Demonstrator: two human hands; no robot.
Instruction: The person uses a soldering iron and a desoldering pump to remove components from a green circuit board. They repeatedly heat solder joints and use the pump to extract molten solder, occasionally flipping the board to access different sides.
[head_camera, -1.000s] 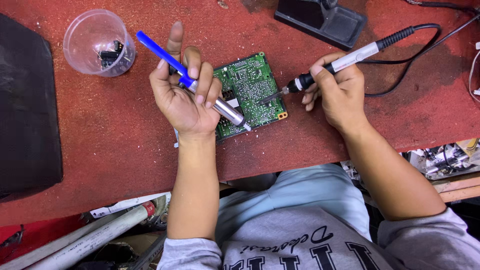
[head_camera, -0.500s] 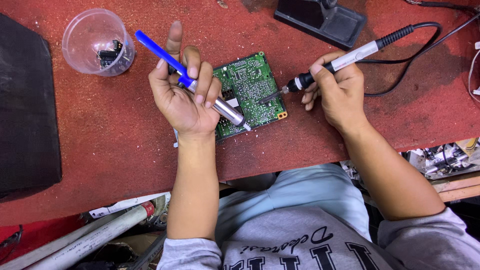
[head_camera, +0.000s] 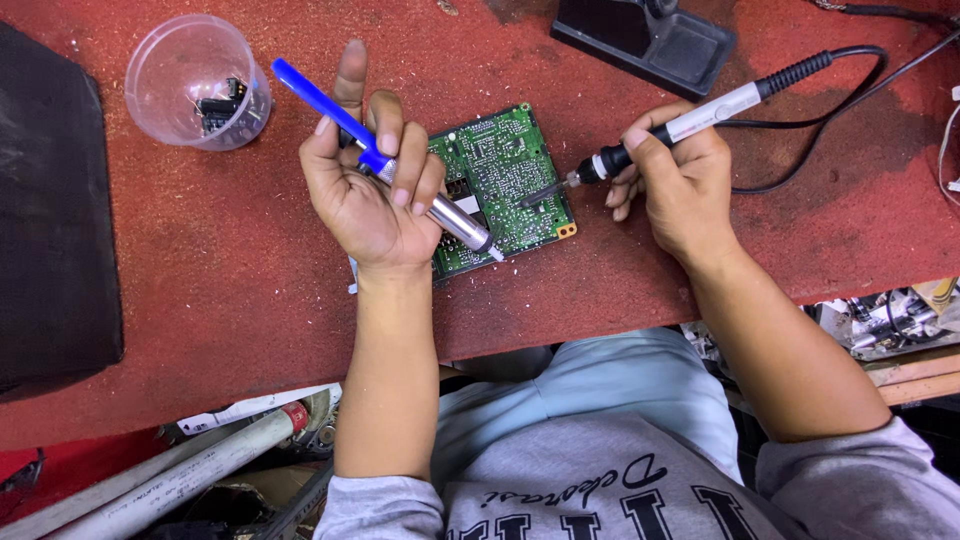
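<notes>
- Head view: the left hand (head_camera: 375, 195) is gripping a blue-and-silver desoldering pump (head_camera: 400, 175) over the green circuit board (head_camera: 505, 165).
- The right hand (head_camera: 680, 185) is pinching a white-handled soldering iron (head_camera: 690, 120), tip touching the board.

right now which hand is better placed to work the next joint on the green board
Likely the right hand: its soldering iron already has its tip on the green board. The left hand holds the blue pump tool with its nozzle at the near edge.

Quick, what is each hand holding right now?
Left hand: closed on a blue and silver suction pen.
Right hand: closed on a soldering iron, tip on the green circuit board.
</notes>
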